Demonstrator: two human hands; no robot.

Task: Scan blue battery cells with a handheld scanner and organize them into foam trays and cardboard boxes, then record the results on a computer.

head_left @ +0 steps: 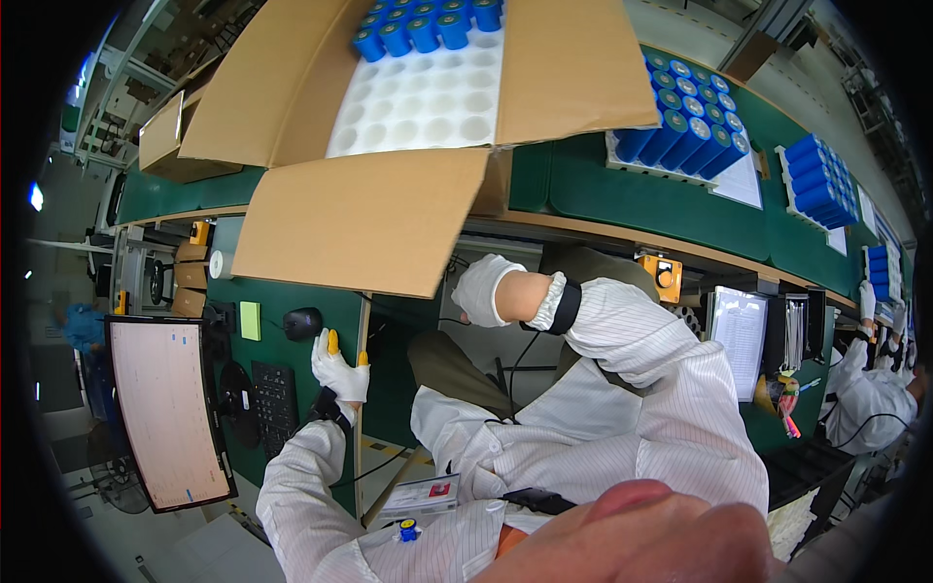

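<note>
Your carton tray (428,97) is nearly empty; only one row of blue cells (428,24) remains. Your left hand (338,369) grips the table edge (362,389); your right hand (479,289) looks loosely closed, holding nothing I can see.

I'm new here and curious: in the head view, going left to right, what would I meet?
Curved monitor → black keyboard → left hand → right hand → orange box → clear document stand → co-worker's white sleeve.
</note>
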